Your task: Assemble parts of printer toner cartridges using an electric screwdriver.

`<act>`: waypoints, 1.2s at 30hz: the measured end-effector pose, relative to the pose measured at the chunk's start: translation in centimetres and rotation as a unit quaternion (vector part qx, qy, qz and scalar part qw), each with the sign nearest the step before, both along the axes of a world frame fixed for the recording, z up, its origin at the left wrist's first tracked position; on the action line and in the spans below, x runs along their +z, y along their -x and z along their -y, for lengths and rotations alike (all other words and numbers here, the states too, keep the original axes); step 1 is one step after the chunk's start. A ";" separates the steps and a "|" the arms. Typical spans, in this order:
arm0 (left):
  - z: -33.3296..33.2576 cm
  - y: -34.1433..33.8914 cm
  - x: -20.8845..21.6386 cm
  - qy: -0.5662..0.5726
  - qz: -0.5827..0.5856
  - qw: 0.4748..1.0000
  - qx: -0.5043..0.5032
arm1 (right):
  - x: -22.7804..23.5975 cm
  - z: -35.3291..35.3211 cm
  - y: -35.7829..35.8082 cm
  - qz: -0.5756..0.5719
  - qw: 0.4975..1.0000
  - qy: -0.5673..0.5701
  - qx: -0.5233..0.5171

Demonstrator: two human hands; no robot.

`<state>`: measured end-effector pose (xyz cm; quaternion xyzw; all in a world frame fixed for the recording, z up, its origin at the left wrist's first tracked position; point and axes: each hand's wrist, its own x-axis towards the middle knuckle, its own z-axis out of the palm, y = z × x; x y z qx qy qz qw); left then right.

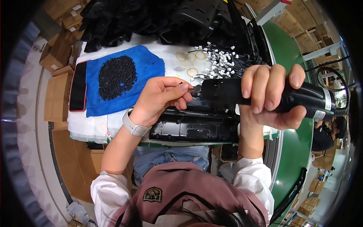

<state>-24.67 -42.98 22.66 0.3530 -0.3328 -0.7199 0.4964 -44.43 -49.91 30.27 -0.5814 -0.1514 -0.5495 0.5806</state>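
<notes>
The two hands were apart, working on opposite ends of one item. The right hand (270, 94) was clamped around the body of a black cylindrical tool (223, 90), which lay roughly horizontal with its narrow nose pointing left. The left hand (162, 98), with a pale wristband (135, 128) at its wrist, had its thumb and fingers drawn together at that nose; what lay between the fingertips could not be told. The tool was positioned above a black plastic housing (196, 130) located along the near edge of the white table cover (90, 126). A blue cloth (151, 66) lay to the left, bearing a heap of small black parts (117, 75), with a dark-screened phone (78, 87) along its left edge. Beyond the tool were yellow rings (193, 72) and, to their right, cables with white connectors (223, 60). Black molded parts (151, 19) were piled at the far side.
</notes>
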 end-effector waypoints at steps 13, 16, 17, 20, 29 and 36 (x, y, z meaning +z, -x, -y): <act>0.5 -1.0 -0.6 0.029 0.061 0.998 0.003 | -0.5 1.3 0.4 0.009 0.995 -0.098 0.032; 0.6 -0.8 -0.9 0.019 0.035 0.992 0.118 | -0.5 1.4 0.0 -0.008 0.993 -0.113 0.023; 0.6 -1.3 -0.7 0.016 -0.007 0.993 0.115 | -0.6 1.8 -0.2 -0.027 0.994 -0.107 0.022; 0.6 -0.9 0.1 0.018 -0.035 0.981 0.189 | -1.3 2.1 -1.2 -0.081 0.990 -0.118 -0.018; 0.4 -1.4 -0.3 0.031 0.036 0.992 0.119 | -2.5 2.1 -2.5 -0.097 0.981 -0.159 -0.053; 0.0 -0.8 -0.2 0.032 0.120 0.991 0.047 | -1.6 2.0 -0.9 -0.027 0.991 -0.125 0.029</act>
